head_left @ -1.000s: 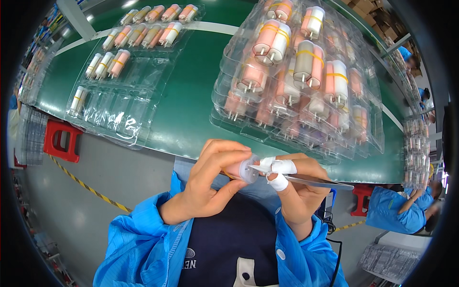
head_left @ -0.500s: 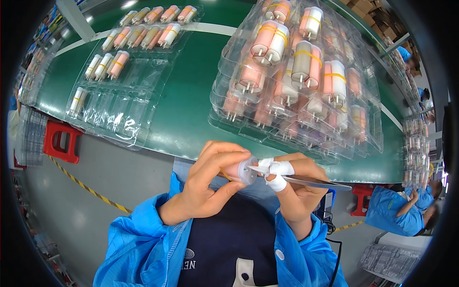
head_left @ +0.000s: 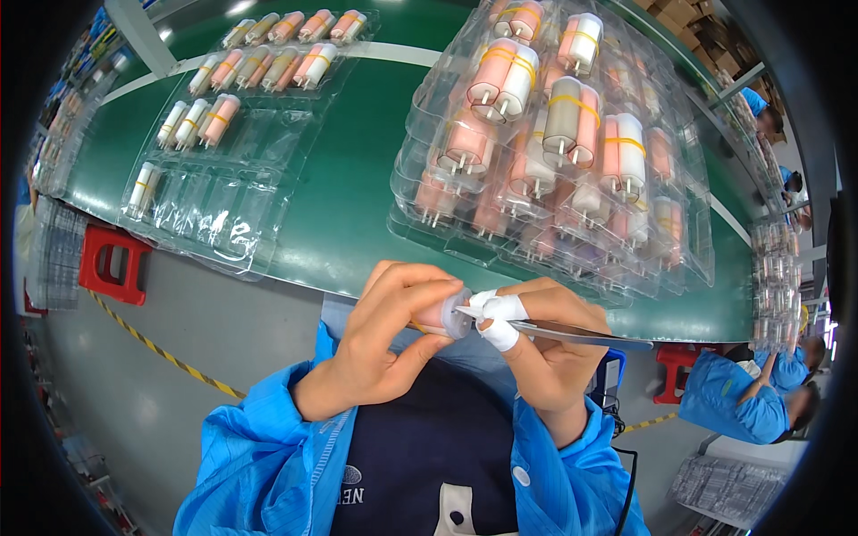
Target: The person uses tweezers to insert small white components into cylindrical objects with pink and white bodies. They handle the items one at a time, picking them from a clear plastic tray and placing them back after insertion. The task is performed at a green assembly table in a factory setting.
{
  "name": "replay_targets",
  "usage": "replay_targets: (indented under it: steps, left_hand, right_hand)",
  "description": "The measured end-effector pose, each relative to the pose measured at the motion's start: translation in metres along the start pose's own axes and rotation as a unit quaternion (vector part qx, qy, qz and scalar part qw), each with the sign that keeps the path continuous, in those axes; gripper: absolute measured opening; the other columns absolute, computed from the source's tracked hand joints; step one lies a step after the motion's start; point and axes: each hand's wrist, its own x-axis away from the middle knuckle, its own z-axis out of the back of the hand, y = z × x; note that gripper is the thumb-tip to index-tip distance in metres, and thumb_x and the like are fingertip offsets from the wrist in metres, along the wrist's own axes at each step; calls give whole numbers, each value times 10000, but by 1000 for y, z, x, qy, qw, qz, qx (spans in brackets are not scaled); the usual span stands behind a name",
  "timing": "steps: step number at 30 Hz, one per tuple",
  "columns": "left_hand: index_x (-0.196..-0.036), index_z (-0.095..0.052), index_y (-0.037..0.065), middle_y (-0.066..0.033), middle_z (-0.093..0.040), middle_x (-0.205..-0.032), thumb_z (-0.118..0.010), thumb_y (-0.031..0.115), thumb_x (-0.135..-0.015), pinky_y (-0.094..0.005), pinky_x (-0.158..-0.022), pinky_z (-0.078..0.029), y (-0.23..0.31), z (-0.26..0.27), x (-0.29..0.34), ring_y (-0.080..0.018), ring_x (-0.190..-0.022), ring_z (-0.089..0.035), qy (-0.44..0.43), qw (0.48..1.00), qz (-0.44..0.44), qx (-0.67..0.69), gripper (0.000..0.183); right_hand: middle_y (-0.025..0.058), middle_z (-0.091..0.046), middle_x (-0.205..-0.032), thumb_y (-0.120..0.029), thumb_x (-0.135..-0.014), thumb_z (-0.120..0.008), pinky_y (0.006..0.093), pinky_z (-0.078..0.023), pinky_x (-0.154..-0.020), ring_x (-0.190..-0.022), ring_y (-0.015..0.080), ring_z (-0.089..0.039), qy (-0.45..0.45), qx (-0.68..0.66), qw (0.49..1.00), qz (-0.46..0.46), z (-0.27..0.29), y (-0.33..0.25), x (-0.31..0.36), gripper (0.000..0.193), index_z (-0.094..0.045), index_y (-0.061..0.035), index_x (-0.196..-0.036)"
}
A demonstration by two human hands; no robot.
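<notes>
My left hand is closed around a pink cylinder with a translucent cap-like end and a bit of yellow band. That end faces right, toward my other hand. My right hand, with white tape wrapped on thumb and fingers, pinches a pair of metal tweezers. Their pointed tip meets the end of the cylinder, while the flat tail sticks out to the right past my palm. What the tip grips, if anything, is too small to make out. Both hands are just off the bench's near edge.
On the green bench, stacked clear trays of banded pink, white and grey cylinders stand at the right. A partly filled clear tray lies left. Red stools are below the bench. A co-worker in blue is at far right.
My hands and the cylinder have shifted slightly left. My right hand's taped fingers have moved closer to the cylinder's end. The co-worker at the right has moved their arm.
</notes>
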Motion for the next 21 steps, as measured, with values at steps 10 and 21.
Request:
replay_targets:
  steps: [10, 21]
  left_hand:
    - [-1132, -591, -20, -159, -580, -1093, -716, -18, -655, -374, -780, -456, -5, 4, -6, -312, -930, -545, -34, 990, -101, -95, 493]
    - [-1221, -487, -74, -196, -519, -1172, -667, 136, -857, -323, -866, -478, -8, 2, 2, -240, -1058, -557, -28, 993, 20, 113, 457]
  right_hand:
    - [113, -652, -757, 21, -744, -685, 261, -473, -570, -651, 159, -626, -74, 14, 995, -66, 11, -10, -14, 88, -651, 16, -825]
    - [167, -679, -891, 38, -783, -699, 285, -529, -700, -803, 193, -665, 71, -131, 988, -49, -6, 2, 6, 147, -667, 37, -926]
